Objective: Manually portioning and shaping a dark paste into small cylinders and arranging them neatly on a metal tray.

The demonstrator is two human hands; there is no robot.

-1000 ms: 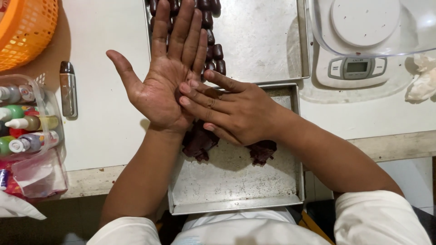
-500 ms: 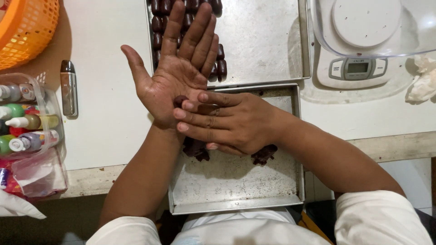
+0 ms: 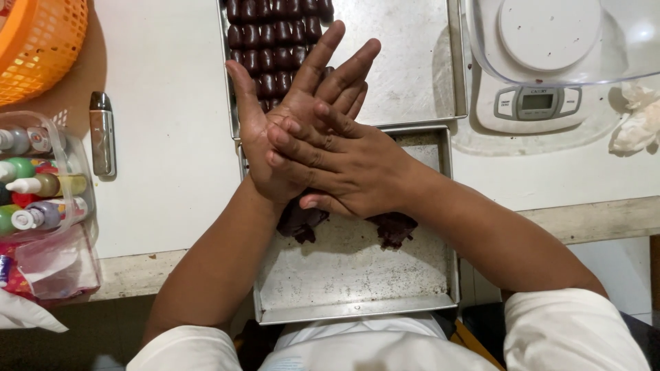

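Our right hand (image 3: 344,168) lies flat across the palm of our left hand (image 3: 289,130), both pressed together, left fingers spread upward; whether anything sits between them we cannot tell. Beneath them, a scuffed metal tray (image 3: 357,275) carries two dark brown, lumpy dough clumps (image 3: 393,228). Beyond, a second tray (image 3: 412,62) holds neat rows of dark oblong pieces (image 3: 275,34). On the white counter (image 3: 165,124): a kitchen scale (image 3: 540,103), an orange basket (image 3: 38,41), a clear tub of coloured bottles (image 3: 34,185).

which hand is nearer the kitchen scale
Right. The right hand lies across the left palm, its wrist toward the kitchen scale at the table's right. The left hand sits further left, over the tray of dark pieces.
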